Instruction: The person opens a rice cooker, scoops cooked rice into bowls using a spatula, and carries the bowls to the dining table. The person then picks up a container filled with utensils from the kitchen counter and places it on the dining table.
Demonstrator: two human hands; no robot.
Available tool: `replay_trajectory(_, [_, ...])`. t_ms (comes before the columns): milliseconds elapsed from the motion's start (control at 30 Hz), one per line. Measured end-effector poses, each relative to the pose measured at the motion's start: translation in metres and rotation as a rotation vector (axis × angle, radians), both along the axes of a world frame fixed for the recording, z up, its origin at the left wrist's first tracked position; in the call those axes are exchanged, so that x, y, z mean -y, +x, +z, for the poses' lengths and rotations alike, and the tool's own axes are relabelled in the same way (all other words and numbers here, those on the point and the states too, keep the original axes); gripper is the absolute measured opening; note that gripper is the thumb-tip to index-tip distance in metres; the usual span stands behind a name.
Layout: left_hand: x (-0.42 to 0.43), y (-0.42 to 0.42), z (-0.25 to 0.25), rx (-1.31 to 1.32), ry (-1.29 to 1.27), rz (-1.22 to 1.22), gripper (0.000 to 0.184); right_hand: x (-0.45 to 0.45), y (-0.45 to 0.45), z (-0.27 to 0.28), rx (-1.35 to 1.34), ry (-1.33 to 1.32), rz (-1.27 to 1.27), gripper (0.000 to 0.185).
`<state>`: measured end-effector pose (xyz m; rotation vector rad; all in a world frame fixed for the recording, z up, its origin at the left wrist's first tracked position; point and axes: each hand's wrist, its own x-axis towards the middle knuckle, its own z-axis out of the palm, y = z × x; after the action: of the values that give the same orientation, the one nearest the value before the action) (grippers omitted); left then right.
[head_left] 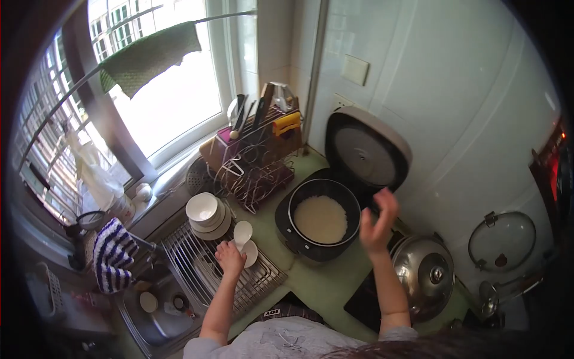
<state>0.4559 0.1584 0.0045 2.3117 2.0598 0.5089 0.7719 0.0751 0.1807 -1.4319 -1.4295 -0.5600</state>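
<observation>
Though the fingers of the left hand (pixel 230 257) cover most of its handle, a glossy white spoon with a rounded oval head (pixel 243 231) shows clearly above a ribbed metal drying rack (pixel 263 280) on the pale green desk (pixel 341 281). Those fingers are curled closed around the handle (their undersides are out of sight). Just beside lies a small round white bowl (pixel 251 257), partly hidden by the hand and spoon; beyond stands a stack of white bowls (pixel 206 216). To the right, a dark rice cooker with a round black pot (pixel 317 253) holds pale rice (pixel 321 220) under its raised lid (pixel 365 157). The right hand (pixel 378 230), near its rim, has loosely parted, half-bent fingers, gripping nothing; whether they touch the cooker, I cannot tell.
</observation>
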Motion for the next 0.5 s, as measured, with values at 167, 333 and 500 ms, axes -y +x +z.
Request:
replay_trajectory(167, [-0.002,-0.024,-0.01,-0.022,-0.086,-0.032,0.026,-0.006,-0.085,-0.06,-0.136,-0.417,0.553,0.031])
replay_trajectory(333, [0.019,-0.097,-0.019,0.563,-0.006,-0.022,0.014,-0.027,-0.146,-0.101,-0.328,-0.795,0.88,0.033])
replay_trajectory(500, [0.064,-0.175,-0.063,1.636,-0.705,0.468,0.014,-0.108,-0.233,-0.15,-0.931,-1.245,1.063,0.047])
